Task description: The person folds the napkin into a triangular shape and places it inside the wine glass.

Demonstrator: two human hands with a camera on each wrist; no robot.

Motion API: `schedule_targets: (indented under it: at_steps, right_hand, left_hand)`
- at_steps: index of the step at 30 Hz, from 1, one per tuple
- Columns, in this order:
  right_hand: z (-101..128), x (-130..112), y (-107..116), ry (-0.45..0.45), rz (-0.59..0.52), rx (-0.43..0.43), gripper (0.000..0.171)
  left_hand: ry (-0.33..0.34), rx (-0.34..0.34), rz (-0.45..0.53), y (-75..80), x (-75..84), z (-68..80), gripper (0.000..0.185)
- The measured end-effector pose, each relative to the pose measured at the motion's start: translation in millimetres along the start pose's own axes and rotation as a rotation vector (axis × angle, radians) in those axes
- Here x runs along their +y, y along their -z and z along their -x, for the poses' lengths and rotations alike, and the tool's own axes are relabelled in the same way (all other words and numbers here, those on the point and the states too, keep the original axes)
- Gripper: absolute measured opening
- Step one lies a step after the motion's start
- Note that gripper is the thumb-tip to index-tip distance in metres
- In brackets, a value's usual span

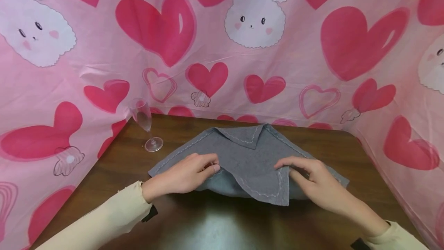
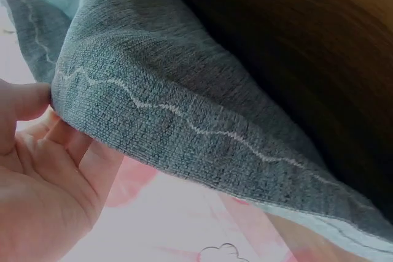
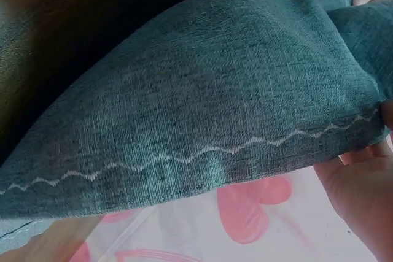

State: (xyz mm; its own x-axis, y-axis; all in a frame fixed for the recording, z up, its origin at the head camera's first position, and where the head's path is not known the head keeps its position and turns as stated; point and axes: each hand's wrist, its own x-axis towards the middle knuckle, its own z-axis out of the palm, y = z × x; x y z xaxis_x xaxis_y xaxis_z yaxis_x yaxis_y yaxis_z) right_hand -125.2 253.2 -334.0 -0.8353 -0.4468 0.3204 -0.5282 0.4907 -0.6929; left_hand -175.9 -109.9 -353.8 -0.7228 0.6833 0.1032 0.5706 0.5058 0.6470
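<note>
A grey cloth (image 1: 239, 157) with pale wavy stitching along its edges lies partly raised over the table. Its far edge is folded over, and a front corner flap hangs down between my hands. My left hand (image 1: 189, 173) pinches the near edge at the left. On the other side, my right hand (image 1: 317, 182) pinches the edge beside the hanging corner. In the left wrist view, thumb and fingers (image 2: 46, 194) hold the stitched hem from below. The right wrist view has the cloth's underside (image 3: 202, 96) stretched away from the right hand.
A clear stemmed flute glass (image 1: 147, 124) stands at the table's back left, a short way beyond the cloth. The brown wooden table (image 1: 114, 157) is enclosed by pink curtains (image 1: 298, 61) printed with hearts and rabbits.
</note>
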Motion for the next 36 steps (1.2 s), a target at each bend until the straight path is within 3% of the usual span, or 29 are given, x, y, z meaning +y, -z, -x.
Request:
schedule_targets:
  at_steps: [10,16,23,31,36]
  right_hand:
    - [3.6,-8.5,2.7,-0.026,-0.015,-0.012,0.047]
    - [3.8,-10.5,1.0,-0.008,-0.047,0.015,0.042]
    - [5.7,-8.2,1.1,-0.017,-0.031,0.057,0.031]
    - [5.0,-8.5,0.5,-0.032,-0.058,0.069,0.021]
    - [4.2,-10.5,-1.9,0.004,-0.032,0.08,0.02]
  left_hand:
    - [-0.034,-0.066,0.033,1.5,11.0,-3.8,0.017]
    - [-0.069,-0.143,0.081,6.7,4.9,-10.4,0.018]
    - [-0.111,-0.201,0.128,3.8,-6.3,-22.2,0.037]
    - [0.016,-0.331,0.037,1.5,-30.5,-41.6,0.041]
    - [0.01,-0.334,-0.218,-9.4,-58.4,-65.2,0.028]
